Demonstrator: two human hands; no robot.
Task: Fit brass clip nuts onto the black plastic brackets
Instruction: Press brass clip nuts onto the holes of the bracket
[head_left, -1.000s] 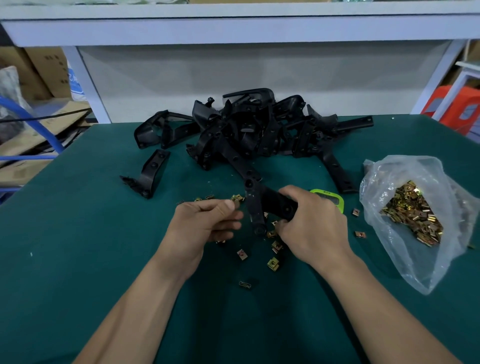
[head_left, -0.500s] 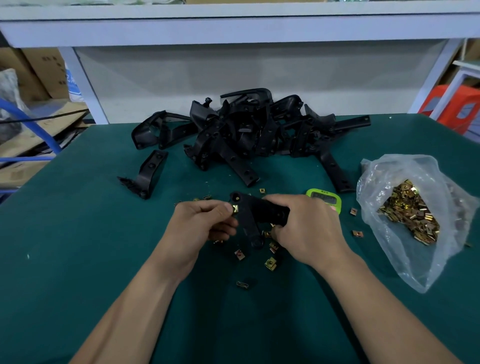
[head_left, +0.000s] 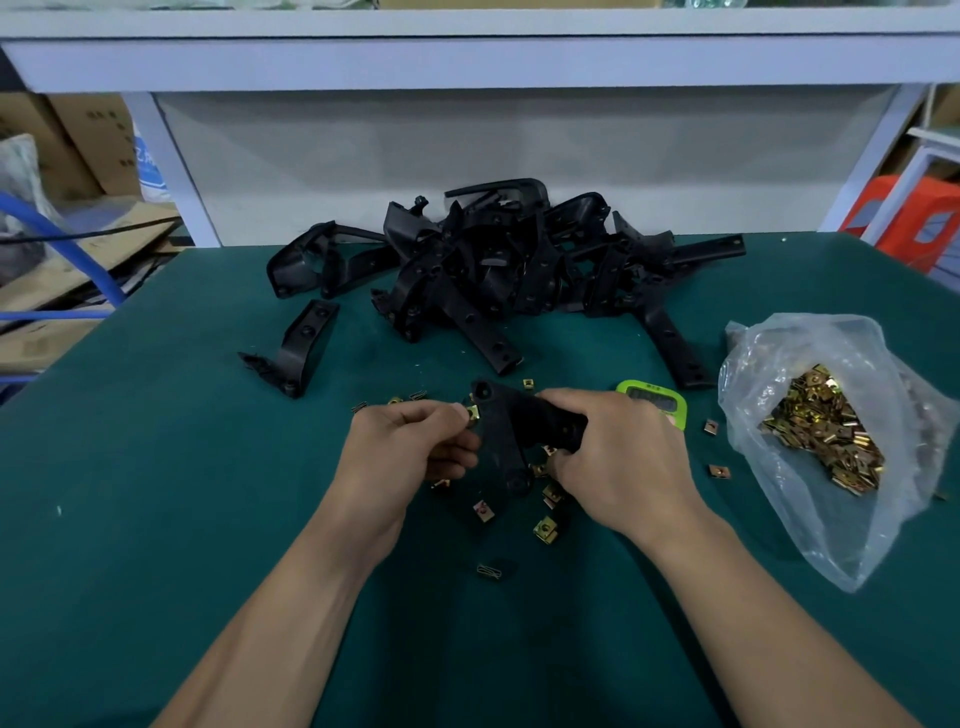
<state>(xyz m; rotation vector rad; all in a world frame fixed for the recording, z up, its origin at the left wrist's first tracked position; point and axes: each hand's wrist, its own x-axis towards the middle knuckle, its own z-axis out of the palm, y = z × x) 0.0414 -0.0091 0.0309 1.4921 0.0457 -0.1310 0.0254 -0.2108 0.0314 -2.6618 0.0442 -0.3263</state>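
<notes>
We see the right hand (head_left: 623, 462) curled round the wide end of a black bracket (head_left: 506, 431), holding it just above the green table (head_left: 156, 493) with its narrow arm pointing down toward us. The left hand (head_left: 410, 447) is just left of it, thumb and forefinger pinching a brass clip nut (head_left: 472, 413) against the bracket's left edge, near the hole at its upper end. Loose clip nuts (head_left: 544, 530) lie scattered on the table under and around both hands. The pile of brackets (head_left: 493, 270) sits well behind them, one single bracket (head_left: 306, 348) lies apart to the left, and a clear bag (head_left: 810, 431) of clip nuts lies open on the right. A green device (head_left: 654, 397) peeks out behind the right hand.

A second ago the bracket's upper end met the nearest strap of the pile; now it is nearer us, with a gap between. Both grips are unchanged.
</notes>
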